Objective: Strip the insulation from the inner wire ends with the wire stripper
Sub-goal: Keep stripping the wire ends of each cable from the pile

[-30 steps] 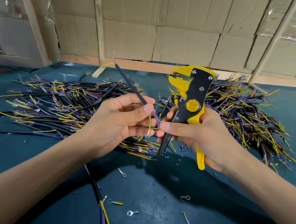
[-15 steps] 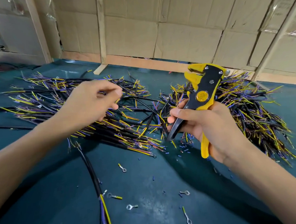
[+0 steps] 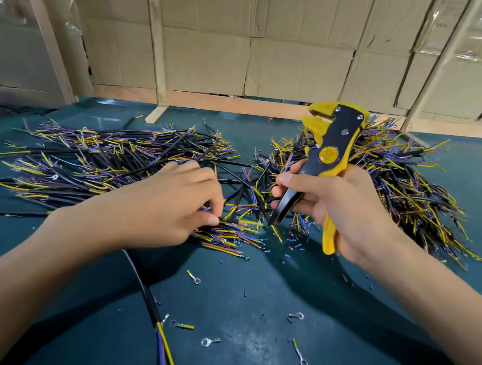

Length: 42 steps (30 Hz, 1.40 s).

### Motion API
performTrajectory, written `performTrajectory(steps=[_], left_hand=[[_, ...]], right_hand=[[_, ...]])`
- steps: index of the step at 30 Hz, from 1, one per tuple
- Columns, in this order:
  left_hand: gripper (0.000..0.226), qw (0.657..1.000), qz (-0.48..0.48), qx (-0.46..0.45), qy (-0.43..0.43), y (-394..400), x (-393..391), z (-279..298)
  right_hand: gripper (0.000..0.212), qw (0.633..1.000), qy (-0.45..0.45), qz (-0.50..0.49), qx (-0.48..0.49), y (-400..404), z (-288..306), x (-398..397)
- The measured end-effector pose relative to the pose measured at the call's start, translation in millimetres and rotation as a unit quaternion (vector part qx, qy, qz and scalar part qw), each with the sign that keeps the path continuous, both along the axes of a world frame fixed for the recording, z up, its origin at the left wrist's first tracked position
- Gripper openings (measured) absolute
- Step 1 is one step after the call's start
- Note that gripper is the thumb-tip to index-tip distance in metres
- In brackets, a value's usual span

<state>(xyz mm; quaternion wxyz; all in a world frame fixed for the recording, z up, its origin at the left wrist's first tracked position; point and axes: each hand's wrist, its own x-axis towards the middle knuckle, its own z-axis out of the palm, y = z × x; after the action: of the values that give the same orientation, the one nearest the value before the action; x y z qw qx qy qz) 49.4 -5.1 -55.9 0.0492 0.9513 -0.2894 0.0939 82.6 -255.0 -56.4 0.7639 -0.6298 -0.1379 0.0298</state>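
Since half a second ago the left hand (image 3: 162, 207) has dropped from above the far pile down to the near edge of the left cable pile (image 3: 106, 168), at about nine o'clock from the tool. Its fingers are curled with the fingertips (image 3: 212, 220) pressed into the yellow and purple wire ends; whether they already pinch one cable I cannot tell. The right hand (image 3: 337, 204) has barely shifted and grips the wire stripper (image 3: 330, 154) round both handles, head pointing up toward one o'clock, jaws empty and apart from any wire.

A second cable pile (image 3: 397, 178) lies behind the right hand at two o'clock. Cut insulation bits (image 3: 290, 240) and loose ring terminals (image 3: 210, 341) scatter the green table (image 3: 244, 351) toward six o'clock, and one black cable (image 3: 149, 298) trails off at seven o'clock.

The step in hand looks like picking the next cable. To do it well, I would isolate a single jacket, draw it free of the tangle, fan the inner wires apart, and feed one end squarely into the jaws before squeezing.
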Motion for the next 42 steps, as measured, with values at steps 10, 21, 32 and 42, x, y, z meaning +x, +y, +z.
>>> performTrajectory(steps=[10, 21, 32, 42], left_hand=[[0.027, 0.97, -0.07, -0.164, -0.166, -7, -9, 15], [0.023, 0.959, -0.088, -0.227, -0.143, -13, -11, 8], [0.021, 0.538, -0.025, -0.795, 0.279, -49, -8, 8], [0.011, 0.471, -0.065, -0.847, 0.239, -38, -2, 10]], right_hand=[[0.014, 1.0, -0.004, -0.003, 0.025, -3, 5, 0], [0.018, 0.984, -0.114, 0.121, 0.061, -1, 9, -10], [0.017, 0.998, -0.04, 0.055, 0.015, 7, 10, -14], [0.013, 0.987, 0.019, 0.153, -0.039, 20, 2, -30]])
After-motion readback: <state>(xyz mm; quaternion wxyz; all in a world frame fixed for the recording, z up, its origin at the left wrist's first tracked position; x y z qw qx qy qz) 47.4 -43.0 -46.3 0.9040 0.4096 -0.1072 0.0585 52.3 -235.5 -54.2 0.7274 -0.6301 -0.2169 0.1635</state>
